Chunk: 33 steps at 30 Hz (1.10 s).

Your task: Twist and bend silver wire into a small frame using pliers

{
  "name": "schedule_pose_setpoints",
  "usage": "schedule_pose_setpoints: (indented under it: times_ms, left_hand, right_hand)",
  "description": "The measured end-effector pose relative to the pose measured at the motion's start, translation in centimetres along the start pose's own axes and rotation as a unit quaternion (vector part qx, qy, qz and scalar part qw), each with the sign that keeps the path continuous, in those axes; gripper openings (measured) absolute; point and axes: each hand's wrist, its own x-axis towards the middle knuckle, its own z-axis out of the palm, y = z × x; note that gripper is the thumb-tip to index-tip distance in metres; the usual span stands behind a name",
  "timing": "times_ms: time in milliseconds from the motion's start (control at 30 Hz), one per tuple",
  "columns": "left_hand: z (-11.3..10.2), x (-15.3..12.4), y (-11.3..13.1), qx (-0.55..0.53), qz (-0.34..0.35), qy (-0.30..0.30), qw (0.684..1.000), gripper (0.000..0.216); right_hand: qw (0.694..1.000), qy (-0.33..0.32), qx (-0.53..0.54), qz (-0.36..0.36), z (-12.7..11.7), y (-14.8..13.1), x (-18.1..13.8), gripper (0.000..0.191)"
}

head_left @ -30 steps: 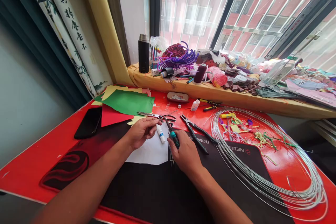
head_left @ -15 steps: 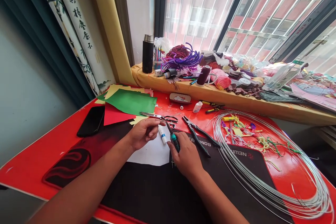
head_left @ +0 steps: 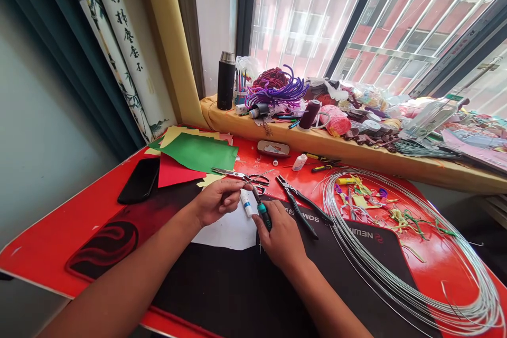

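Observation:
My right hand [head_left: 281, 232] is wrapped around a slim tool with a teal-and-black handle [head_left: 264, 214], its dark narrow tip pointing up and left. At that tip, my left hand [head_left: 216, 202] pinches a short thin wire [head_left: 263, 173] between thumb and forefinger; part of it is hidden by the fingers. Below the hands lies a sheet of white paper [head_left: 225, 232] with a white-and-blue glue tube [head_left: 246, 203] on it. Just beyond are black-handled scissors [head_left: 257, 179]. Dark-handled pliers [head_left: 295, 203] lie opened to the right of my right hand.
A large coil of silvery wire [head_left: 396, 280] covers the right side of the black mat [head_left: 222, 296], with colourful scraps [head_left: 368, 200] inside it. Coloured paper [head_left: 202, 153] and a phone [head_left: 138, 180] lie at left. Yarn, a thermos [head_left: 226, 82] and supplies crowd the sill.
Both hands keep nearly the same pose and hold, with the tool's tip still at the left fingers. The whole view has shifted slightly.

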Motion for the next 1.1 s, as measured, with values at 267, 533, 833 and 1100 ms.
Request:
schedule_pose_setpoints:
  times_ms: [267, 533, 833, 1100]
  left_hand:
    - [-0.5, 0.4, -0.1, -0.025, -0.029, 0.013, 0.999, 0.019]
    - [-0.7, 0.9, -0.5, -0.003, -0.005, 0.063, 0.998, 0.046]
    - [-1.1, 0.9, -0.5, 0.042, 0.012, 0.047, 0.998, 0.054]
    - [-1.1, 0.8, -0.4, 0.051, 0.016, 0.039, 0.998, 0.051]
  right_hand:
    - [0.999, -0.027, -0.002, 0.032, 0.1, -0.1, 0.0, 0.021]
    - [1.000, -0.001, 0.005, 0.027, -0.1, 0.4, 0.1, 0.025]
    - [1.000, 0.006, -0.014, 0.017, -0.1, 0.5, 0.2, 0.025]
    - [1.000, -0.004, -0.014, 0.023, -0.1, 0.6, 0.2, 0.024]
